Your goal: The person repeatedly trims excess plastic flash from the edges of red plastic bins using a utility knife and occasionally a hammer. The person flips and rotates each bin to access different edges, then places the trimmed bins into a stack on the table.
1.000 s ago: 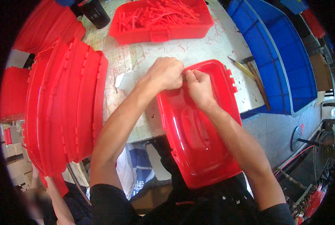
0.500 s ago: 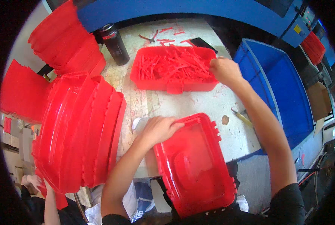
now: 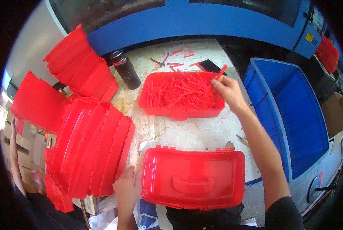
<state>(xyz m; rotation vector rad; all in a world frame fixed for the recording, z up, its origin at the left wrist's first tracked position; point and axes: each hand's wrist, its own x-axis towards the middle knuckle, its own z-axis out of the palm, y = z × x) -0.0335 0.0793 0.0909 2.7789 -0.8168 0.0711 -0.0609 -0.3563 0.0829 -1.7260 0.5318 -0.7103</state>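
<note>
Right hand [image 3: 227,89] pinches a red plastic strip [image 3: 219,73] over the far-right corner of the strip-filled red tray [image 3: 179,111], while left hand [image 3: 127,188], fingers spread, steadies the red lidded case [image 3: 192,178] nearer the person; pick-up step, the strip likely needing alignment at the case's edge next.

A dark bottle [image 3: 124,69] stands beside my stacked red lids [image 3: 91,153]; red-handled pliers [image 3: 160,60] lie beyond, a blue crate [image 3: 290,115] at right
</note>
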